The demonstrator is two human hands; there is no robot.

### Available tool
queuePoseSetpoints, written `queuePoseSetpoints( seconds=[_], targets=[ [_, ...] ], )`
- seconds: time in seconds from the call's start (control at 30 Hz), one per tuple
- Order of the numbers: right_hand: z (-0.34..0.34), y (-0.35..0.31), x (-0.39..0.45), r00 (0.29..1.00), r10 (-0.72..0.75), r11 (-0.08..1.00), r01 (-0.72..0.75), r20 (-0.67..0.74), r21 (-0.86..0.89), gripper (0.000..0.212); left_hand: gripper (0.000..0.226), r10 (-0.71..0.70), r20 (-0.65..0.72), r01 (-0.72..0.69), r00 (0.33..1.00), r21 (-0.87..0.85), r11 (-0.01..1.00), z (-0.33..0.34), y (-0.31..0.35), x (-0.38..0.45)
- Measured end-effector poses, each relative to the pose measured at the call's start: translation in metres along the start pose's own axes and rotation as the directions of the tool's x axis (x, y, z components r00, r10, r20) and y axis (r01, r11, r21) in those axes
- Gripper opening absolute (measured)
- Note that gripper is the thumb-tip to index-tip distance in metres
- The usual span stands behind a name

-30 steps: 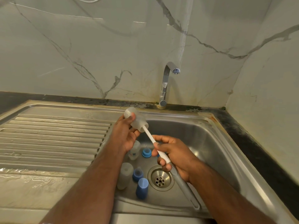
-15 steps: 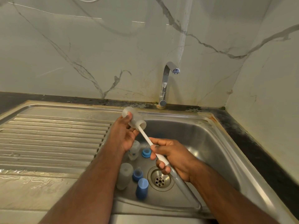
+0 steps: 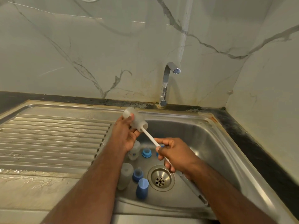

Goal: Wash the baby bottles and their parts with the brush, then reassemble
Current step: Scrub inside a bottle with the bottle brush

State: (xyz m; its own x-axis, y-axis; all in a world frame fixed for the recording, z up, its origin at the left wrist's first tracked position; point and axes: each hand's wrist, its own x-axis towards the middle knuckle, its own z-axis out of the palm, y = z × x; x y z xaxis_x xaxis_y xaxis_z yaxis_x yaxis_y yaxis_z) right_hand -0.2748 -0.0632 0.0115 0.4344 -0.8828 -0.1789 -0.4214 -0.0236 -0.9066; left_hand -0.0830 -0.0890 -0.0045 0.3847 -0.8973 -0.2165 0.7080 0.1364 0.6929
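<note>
I count three baby bottle bodies: one frosted bottle in my left hand, a clear bottle lying in the sink basin just below that hand, and another frosted bottle lying at the basin's left wall. Blue parts in the basin: two collars with teats, one beside the clear bottle and one beside the lower frosted bottle, plus one blue cap standing in front of the drain. A further bit of blue shows behind my right hand; I cannot tell what it is.

There is one bottle brush. Its white handle runs from my right hand up into the mouth of the held bottle; the brush head is inside and hidden by the frosted wall.

My left hand is wrapped around the bottle, thumb across its base end, fingers curled beneath, holding it tilted with the mouth toward the lower right, above the basin's back left corner. My right hand is closed on the brush handle, thumb and forefinger pinching it, the other fingers curled round it lower down.

One tap stands behind the basin, and the ribbed drainboard lies to the left.
</note>
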Motion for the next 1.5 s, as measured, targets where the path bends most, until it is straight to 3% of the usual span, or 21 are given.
queuePoseSetpoints(
  seconds=[0.1, 0.2, 0.33, 0.4, 0.47, 0.53, 0.7, 0.77, 0.83, 0.9, 0.97, 1.0, 1.07, 1.13, 1.2, 1.23, 1.3, 1.37, 1.4, 1.43, 1.5],
  targets=[
    [0.001, 0.002, 0.0, 0.974, -0.19, 0.951, 0.151, -0.125, -0.269, 0.043, 0.038, -0.013, -0.012, 0.013, 1.0, -0.017, 1.0, 0.002, 0.0, -0.002],
    [0.0, 0.0, -0.003, 0.917, -0.386, 0.686, 0.215, -0.097, -0.695, 0.049, 0.037, 0.003, -0.021, -0.003, 1.0, 0.019, 1.0, 0.002, 0.002, -0.002],
    [0.007, -0.003, 0.0, 0.937, -0.34, 0.445, 0.088, -0.077, -0.891, 0.066, 0.044, 0.055, 0.007, -0.055, 0.998, 0.09, 0.994, 0.006, 0.0, -0.004],
    [0.012, -0.003, 0.003, 0.941, -0.332, 0.496, 0.119, -0.061, -0.86, 0.063, 0.047, 0.084, 0.006, -0.085, 0.996, 0.098, 0.992, 0.006, 0.001, -0.005],
    [0.009, -0.003, 0.004, 0.957, -0.285, 0.726, 0.179, -0.054, -0.664, 0.053, 0.049, 0.098, -0.006, -0.097, 0.995, 0.082, 0.992, 0.005, 0.001, -0.004],
    [0.004, -0.002, 0.002, 0.958, -0.278, 0.832, 0.206, -0.066, -0.514, 0.046, 0.05, 0.096, -0.007, -0.096, 0.995, 0.075, 0.993, 0.003, 0.002, -0.004],
    [0.009, 0.001, 0.004, 0.93, -0.349, 0.559, 0.108, -0.115, -0.822, 0.06, 0.053, 0.098, 0.029, -0.1, 0.995, 0.095, 0.99, 0.004, 0.001, -0.003],
    [0.016, 0.0, 0.006, 0.943, -0.322, 0.543, 0.106, -0.09, -0.833, 0.064, 0.053, 0.108, 0.039, -0.111, 0.993, 0.098, 0.989, 0.004, 0.001, -0.003],
    [0.012, -0.004, 0.008, 0.957, -0.285, 0.7, 0.173, -0.049, -0.693, 0.056, 0.052, 0.112, 0.026, -0.114, 0.993, 0.08, 0.99, 0.003, 0.002, -0.003],
    [0.004, -0.004, 0.007, 0.977, -0.214, 0.89, 0.186, -0.021, -0.416, 0.046, 0.051, 0.107, 0.014, -0.107, 0.994, 0.062, 0.992, 0.002, 0.003, -0.003],
    [-0.001, -0.001, 0.002, 0.988, -0.152, 0.978, 0.145, -0.038, -0.152, 0.041, 0.05, 0.093, 0.03, -0.094, 0.995, 0.047, 0.994, 0.001, 0.003, -0.003],
    [-0.002, -0.001, 0.002, 0.984, -0.16, 0.979, 0.148, -0.076, -0.141, 0.041, 0.05, 0.088, 0.038, -0.09, 0.995, 0.047, 0.995, 0.002, 0.003, -0.003],
    [-0.002, 0.0, 0.003, 0.951, -0.267, 0.884, 0.176, -0.158, -0.433, 0.043, 0.052, 0.082, 0.044, -0.084, 0.996, 0.056, 0.995, 0.003, 0.003, -0.003],
    [0.005, 0.002, 0.006, 0.919, -0.362, 0.677, 0.145, -0.155, -0.721, 0.048, 0.053, 0.083, 0.053, -0.087, 0.995, 0.079, 0.993, 0.004, 0.002, -0.003],
    [0.014, 0.001, 0.006, 0.933, -0.341, 0.642, 0.144, -0.112, -0.753, 0.051, 0.054, 0.085, 0.055, -0.09, 0.995, 0.091, 0.992, 0.004, 0.001, -0.003],
    [0.015, 0.0, 0.006, 0.952, -0.297, 0.726, 0.17, -0.081, -0.666, 0.05, 0.054, 0.09, 0.053, -0.095, 0.995, 0.088, 0.992, 0.004, 0.001, -0.003],
    [0.008, -0.005, 0.005, 0.987, -0.161, 0.947, 0.148, -0.024, -0.285, 0.045, 0.051, 0.094, 0.038, -0.096, 0.995, 0.063, 0.993, 0.004, 0.002, -0.003],
    [0.0, -0.008, 0.0, 0.996, -0.084, 0.996, 0.085, -0.009, 0.015, 0.041, 0.05, 0.085, 0.035, -0.086, 0.996, 0.026, 0.996, 0.004, 0.004, -0.003],
    [-0.001, -0.008, -0.002, 0.993, -0.106, 0.994, 0.106, -0.043, 0.002, 0.041, 0.05, 0.085, 0.032, -0.086, 0.996, 0.013, 0.996, 0.004, 0.005, -0.003],
    [-0.001, -0.007, -0.002, 0.979, -0.18, 0.975, 0.164, -0.1, -0.152, 0.041, 0.051, 0.089, 0.023, -0.089, 0.996, 0.007, 0.996, 0.003, 0.005, -0.003],
    [0.001, -0.005, -0.002, 0.93, -0.343, 0.754, 0.189, -0.131, -0.629, 0.047, 0.053, 0.099, 0.006, -0.099, 0.995, 0.018, 0.995, 0.003, 0.005, -0.002]
  ],
)
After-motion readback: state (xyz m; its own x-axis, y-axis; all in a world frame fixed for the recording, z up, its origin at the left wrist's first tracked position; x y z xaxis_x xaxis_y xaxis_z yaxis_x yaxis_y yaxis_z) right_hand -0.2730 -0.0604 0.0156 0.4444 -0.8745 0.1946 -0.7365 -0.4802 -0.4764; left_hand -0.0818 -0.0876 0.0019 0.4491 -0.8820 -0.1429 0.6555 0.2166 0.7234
